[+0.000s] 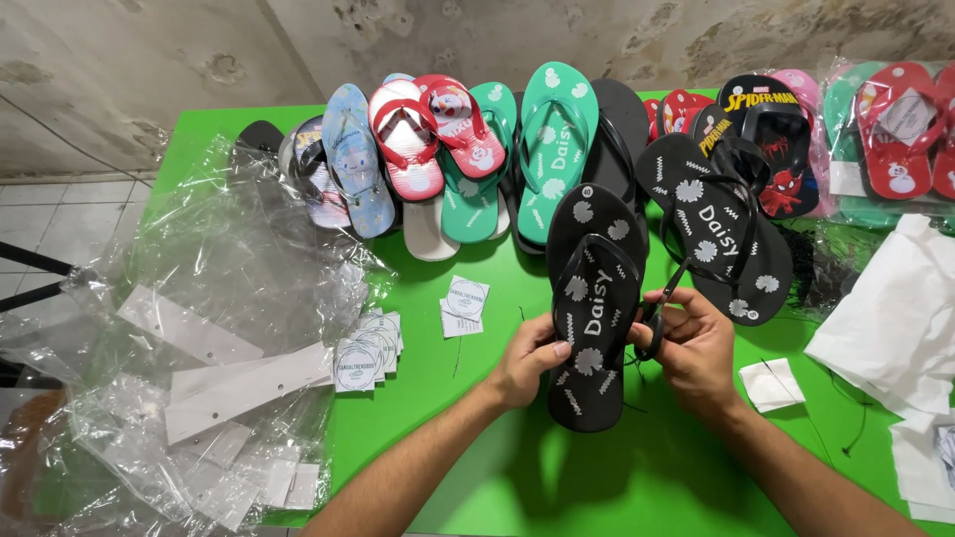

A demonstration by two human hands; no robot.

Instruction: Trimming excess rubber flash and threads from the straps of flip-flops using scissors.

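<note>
Two hands, left (527, 360) gripping one black sandal (592, 298), right (696, 348) closed on scissors (659, 313)

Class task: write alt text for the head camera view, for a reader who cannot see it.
A left hand steadies a black flip-flop while the right hand works black scissors at its strap, on a green table lined with colourful flip-flops.

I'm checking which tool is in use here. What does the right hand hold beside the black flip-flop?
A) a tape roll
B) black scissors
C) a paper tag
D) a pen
B: the right hand grips black scissors through the handle loops, blades pointing up beside the black flip-flop, which the left hand steadies at its edge.
</note>
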